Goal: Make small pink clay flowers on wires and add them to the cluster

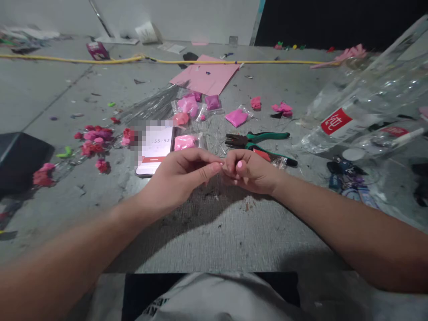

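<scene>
Fingers [211,170] meet mid-frame around a small pink bead [240,164]

Near the centre of the frame, the tips of the left hand [179,176] and the right hand [256,171] come together just above the grey surface [200,249]. The left thumb and forefinger are drawn close, almost tip to tip; whether they grip anything is too small to tell. The right fingers are curled in, with the pink bead showing at the thumb's tip, and they appear to hold it.

That bead looks like modelling clay. It should be very light, soft and quick to dent, perhaps a little tacky against skin; a light pinch at its sides, between the pads of thumb and forefinger, would spare its shape. A hard squeeze would probably flatten it.

Just beyond the left hand stand out a smartphone [156,149] and a clear bag of pink clay [185,142]. Green-handled pliers [246,141] lie above the right hand, and a magenta clay packet [236,117] farther up. At centre left are pink and red clay flowers [96,139], with a sheaf of fine wires [152,103] fanning toward the upper middle. Clear plastic bottles [364,111] crowd the upper right.
</scene>
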Available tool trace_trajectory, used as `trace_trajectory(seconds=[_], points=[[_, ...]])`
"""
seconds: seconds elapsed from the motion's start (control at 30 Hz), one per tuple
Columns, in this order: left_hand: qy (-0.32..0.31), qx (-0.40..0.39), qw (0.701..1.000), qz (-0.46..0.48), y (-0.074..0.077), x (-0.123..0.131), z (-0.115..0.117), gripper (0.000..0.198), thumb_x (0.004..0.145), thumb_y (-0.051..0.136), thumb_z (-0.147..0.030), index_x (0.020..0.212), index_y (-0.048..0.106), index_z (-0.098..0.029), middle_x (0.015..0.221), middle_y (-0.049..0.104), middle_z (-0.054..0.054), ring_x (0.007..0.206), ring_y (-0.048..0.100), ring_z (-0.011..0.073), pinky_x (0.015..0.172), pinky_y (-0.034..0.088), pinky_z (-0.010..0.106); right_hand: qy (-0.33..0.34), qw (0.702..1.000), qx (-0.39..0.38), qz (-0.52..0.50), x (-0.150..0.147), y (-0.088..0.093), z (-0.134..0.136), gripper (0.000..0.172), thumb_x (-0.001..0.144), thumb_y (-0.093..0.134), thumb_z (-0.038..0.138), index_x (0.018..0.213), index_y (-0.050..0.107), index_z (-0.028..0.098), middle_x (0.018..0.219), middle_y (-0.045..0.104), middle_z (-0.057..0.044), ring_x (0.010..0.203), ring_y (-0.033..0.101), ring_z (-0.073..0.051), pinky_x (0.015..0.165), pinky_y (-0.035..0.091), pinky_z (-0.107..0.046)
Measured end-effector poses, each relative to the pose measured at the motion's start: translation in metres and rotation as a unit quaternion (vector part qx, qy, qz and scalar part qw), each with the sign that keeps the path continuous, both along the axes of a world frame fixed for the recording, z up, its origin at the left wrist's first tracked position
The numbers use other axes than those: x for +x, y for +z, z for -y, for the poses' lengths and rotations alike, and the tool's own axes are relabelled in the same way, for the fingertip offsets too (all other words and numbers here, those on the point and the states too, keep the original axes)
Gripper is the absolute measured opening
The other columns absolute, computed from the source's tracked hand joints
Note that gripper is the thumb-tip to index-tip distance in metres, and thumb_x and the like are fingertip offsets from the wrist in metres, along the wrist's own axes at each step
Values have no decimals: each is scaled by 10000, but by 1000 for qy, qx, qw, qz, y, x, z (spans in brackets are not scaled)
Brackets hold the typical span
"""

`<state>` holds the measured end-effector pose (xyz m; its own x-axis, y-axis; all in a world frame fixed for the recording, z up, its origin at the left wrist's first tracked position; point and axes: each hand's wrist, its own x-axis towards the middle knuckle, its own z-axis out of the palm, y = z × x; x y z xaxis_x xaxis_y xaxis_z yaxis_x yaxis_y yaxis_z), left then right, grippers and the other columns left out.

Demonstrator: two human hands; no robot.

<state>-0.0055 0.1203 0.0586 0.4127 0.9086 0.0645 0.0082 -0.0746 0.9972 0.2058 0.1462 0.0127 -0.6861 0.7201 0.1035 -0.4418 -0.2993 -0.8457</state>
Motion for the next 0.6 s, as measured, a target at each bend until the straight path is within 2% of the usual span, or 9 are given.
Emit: trace_trajectory(seconds=[0.07, 0.17, 0.37, 0.5, 0.6], points=[[10, -53, 995, 85, -4, 6, 9, 147, 892, 825, -337, 915, 790, -195, 755, 670, -1, 639, 547, 91, 594, 442, 217, 8, 1000, 12, 2, 0, 1, 1, 414, 809, 899, 485, 752, 627, 177, 610, 510, 79, 562, 444, -66, 565, 357, -211], [16, -98, 985, 143, -6, 14, 19, 123, 879, 846, -337, 884, 815, -218, 778, 688, -1, 655, 545, 81, 607, 441, 209, 3, 1000, 26, 13, -1, 0, 2, 395, 799, 908, 472, 757, 645, 180, 603, 534, 78, 557, 464, -68, 553, 350, -207], [28, -114, 983, 139, -4, 17, 23, 70, 910, 818, -313, 876, 837, -254, 813, 709, -12, 673, 550, 72, 633, 446, 204, -37, 998, 23, 45, -1, -4, 1, 410, 722, 953, 481, 734, 672, 184, 610, 586, 66, 569, 490, -79, 560, 359, -219], [29, -116, 984, 134, -6, 18, 24, 69, 890, 835, -304, 863, 832, -242, 760, 681, -12, 671, 548, 82, 626, 436, 210, -42, 997, 5, 70, -1, -3, 3, 444, 663, 978, 508, 726, 670, 194, 630, 600, 62, 603, 537, -105, 602, 409, -250], [24, -113, 984, 137, -7, 18, 24, 71, 882, 841, -292, 844, 832, -233, 730, 665, -13, 665, 541, 82, 619, 430, 209, -38, 997, 7, 67, -1, -2, 3, 428, 674, 977, 492, 727, 669, 198, 639, 607, 60, 615, 569, -117, 622, 436, -264]])
